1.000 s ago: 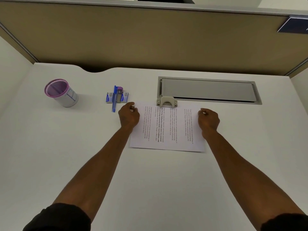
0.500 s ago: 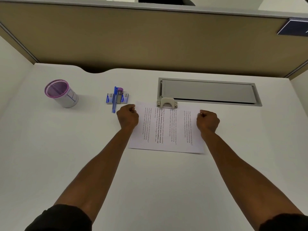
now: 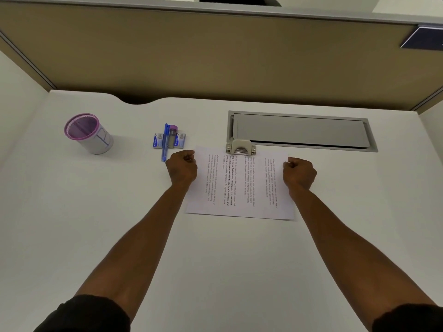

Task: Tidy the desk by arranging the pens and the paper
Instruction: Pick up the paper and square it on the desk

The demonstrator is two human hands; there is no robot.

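Note:
A printed sheet of paper [image 3: 239, 188] lies flat on the white desk [image 3: 96, 224], its far edge under a beige hole punch [image 3: 240, 147]. My left hand [image 3: 181, 168] is closed in a fist on the sheet's far left corner. My right hand [image 3: 299, 173] is closed the same way on the far right corner. Left of the sheet, a blue pen [image 3: 165, 142] and a short purple-capped pen [image 3: 172, 136] lie across two small blue boxes [image 3: 157, 141]. A purple-rimmed mesh pen cup [image 3: 88, 133] stands at the far left.
A grey metal cable flap [image 3: 299, 130] is set into the desk behind the paper. A tan partition wall [image 3: 215, 56] closes off the back, with side panels left and right. The desk's back edge has a curved cut-out [image 3: 139, 100].
Both fists have drawn slightly toward me along the paper's side edges. The paper, pens and cup stay in place.

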